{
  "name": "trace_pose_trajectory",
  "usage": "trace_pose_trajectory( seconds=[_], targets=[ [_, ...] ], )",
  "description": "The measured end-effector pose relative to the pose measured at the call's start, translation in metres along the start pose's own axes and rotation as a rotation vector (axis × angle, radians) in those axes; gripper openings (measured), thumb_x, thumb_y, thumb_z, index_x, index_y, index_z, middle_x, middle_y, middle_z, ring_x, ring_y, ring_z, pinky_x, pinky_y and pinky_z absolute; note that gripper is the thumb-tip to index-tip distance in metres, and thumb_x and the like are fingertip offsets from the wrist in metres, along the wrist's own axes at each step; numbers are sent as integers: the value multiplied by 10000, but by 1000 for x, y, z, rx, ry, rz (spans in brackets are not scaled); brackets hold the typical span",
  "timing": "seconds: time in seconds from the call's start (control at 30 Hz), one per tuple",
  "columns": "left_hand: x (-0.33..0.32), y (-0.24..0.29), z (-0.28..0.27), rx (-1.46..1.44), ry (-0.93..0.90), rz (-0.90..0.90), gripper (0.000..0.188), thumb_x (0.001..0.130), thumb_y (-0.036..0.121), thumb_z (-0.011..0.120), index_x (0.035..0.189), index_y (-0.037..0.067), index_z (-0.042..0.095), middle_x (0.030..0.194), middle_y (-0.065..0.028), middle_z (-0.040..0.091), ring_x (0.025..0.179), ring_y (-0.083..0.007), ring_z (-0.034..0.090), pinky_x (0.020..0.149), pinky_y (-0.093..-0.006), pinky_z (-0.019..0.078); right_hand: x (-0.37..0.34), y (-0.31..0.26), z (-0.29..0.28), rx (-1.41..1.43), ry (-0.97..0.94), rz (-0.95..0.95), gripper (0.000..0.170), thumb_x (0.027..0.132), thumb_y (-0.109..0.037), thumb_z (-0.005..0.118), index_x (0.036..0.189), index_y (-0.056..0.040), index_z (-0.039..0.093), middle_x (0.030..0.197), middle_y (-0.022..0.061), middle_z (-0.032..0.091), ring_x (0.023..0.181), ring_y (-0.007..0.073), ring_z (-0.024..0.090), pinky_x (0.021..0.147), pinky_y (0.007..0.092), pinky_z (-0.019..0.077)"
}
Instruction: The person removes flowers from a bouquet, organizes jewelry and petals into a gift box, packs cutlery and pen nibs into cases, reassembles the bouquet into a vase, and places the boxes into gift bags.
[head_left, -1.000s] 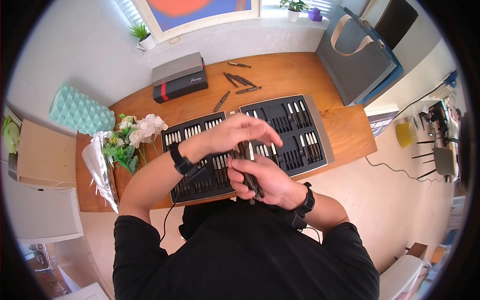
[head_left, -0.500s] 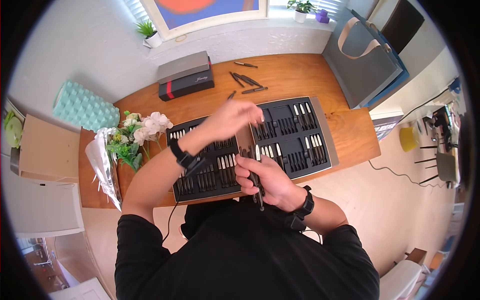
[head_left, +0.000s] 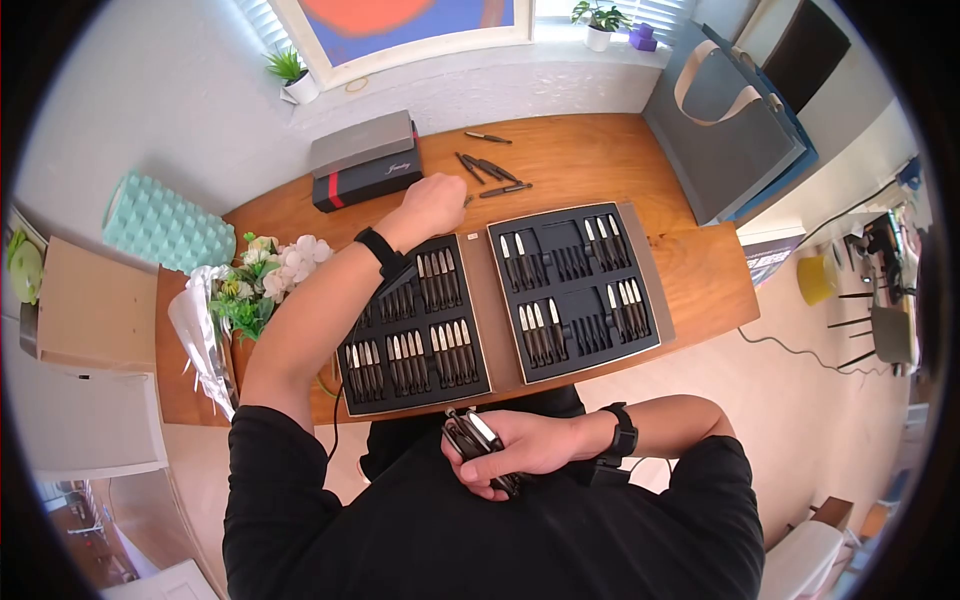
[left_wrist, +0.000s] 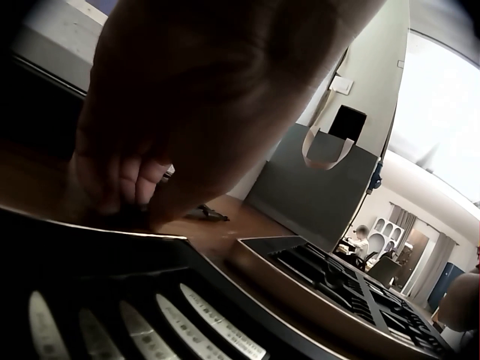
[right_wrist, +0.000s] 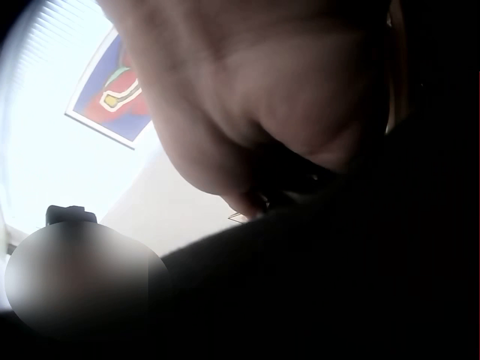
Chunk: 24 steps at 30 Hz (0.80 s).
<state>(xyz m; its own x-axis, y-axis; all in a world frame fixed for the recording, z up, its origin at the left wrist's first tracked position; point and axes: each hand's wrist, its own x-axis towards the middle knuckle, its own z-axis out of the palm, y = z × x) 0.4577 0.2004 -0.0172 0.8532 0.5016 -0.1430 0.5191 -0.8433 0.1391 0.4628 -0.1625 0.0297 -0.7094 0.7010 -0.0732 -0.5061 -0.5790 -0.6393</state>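
Note:
My left hand [head_left: 432, 208] is at the far side of the left tray, low over the tabletop. In the left wrist view its fingers [left_wrist: 129, 178] curl downward around a small pale glint, an end of a slim dark piece [head_left: 468, 200] otherwise hidden by the hand. Close against the black shirt, my right hand [head_left: 525, 445] grips a bundle of slim dark pieces [head_left: 465, 437]; one has a pale pointed end. Similar pieces stand in rows in the left tray [head_left: 412, 325] and the right tray [head_left: 580, 300] of an opened case. The right wrist view is mostly dark.
Several loose dark pieces [head_left: 485, 167] lie beyond the case. A grey and black box [head_left: 368, 165], white flowers [head_left: 300, 260] in foil and a turquoise studded object [head_left: 170, 220] are on the left. A large grey bag [head_left: 725, 130] stands at the back right.
My left hand has moved from beside the right hand, away over the left tray to the loose piece beyond it. My right hand has drawn the bundle back toward the body.

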Motion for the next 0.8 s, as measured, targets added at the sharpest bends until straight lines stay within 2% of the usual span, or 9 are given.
trace_pose_trajectory(
  seconds=[0.07,0.13,0.2,0.27,0.3,0.47,0.53,0.63,0.8],
  targets=[
    [0,-1,-3,4,-19,20,230,1021,168,723,1008,-51,792,1022,-313,800,1041,-495,792,912,-579,632,1,-1,-4,8,-16,18,276,1168,-273,744,1204,-69,562,921,48,681,820,156,698,714,335,601],
    [3,-5,-5,13,-39,46,204,1019,117,680,1077,-53,776,1051,-312,796,1062,-493,783,926,-582,625,3,-1,-6,25,-23,-3,250,1175,-255,724,1196,-65,564,896,47,673,750,153,674,640,329,567],
    [9,-12,-7,-171,123,157,297,1023,95,652,1288,-37,680,1129,-300,755,1108,-486,752,958,-582,608,3,-7,-14,48,-33,0,234,1178,-243,712,1192,-63,564,870,44,657,705,150,653,597,326,536],
    [23,-19,-12,-93,125,244,353,1015,83,655,1352,-19,631,1179,-281,725,1117,-479,742,966,-575,605,3,-21,-16,34,49,-29,212,1194,-195,681,1130,-55,536,752,50,593,565,140,558,493,305,430],
    [31,-21,-16,-16,131,330,422,1006,71,659,1415,0,581,1228,-261,695,1127,-472,732,975,-567,601,3,-31,-16,69,130,-58,209,1192,-190,681,1123,-57,535,752,49,588,564,137,551,492,306,425],
    [76,-21,-33,198,119,504,444,918,43,721,1355,28,643,1295,-195,670,1076,-436,755,919,-536,628,-1,-55,-44,254,459,-234,145,1191,-178,670,1154,-82,568,825,18,546,607,134,535,495,290,394],
    [95,-20,-27,306,7,636,397,927,63,727,1315,19,656,1241,-196,679,1028,-407,770,867,-528,632,-9,-63,-63,253,628,-333,138,1194,-205,670,1163,-103,582,870,10,546,665,127,538,513,283,394],
    [104,-24,-15,329,92,744,288,958,79,707,1230,3,649,1147,-190,700,958,-393,781,828,-528,628,-13,-70,-72,312,730,-426,161,1179,-222,702,1148,-104,597,869,10,577,723,144,588,578,294,444],
    [97,-25,0,337,105,643,155,1008,79,665,1133,0,621,996,-207,705,896,-419,776,813,-544,619,-5,-75,-93,379,809,-650,144,1182,-207,691,1141,-94,611,897,19,614,764,152,611,637,310,492]
  ],
)
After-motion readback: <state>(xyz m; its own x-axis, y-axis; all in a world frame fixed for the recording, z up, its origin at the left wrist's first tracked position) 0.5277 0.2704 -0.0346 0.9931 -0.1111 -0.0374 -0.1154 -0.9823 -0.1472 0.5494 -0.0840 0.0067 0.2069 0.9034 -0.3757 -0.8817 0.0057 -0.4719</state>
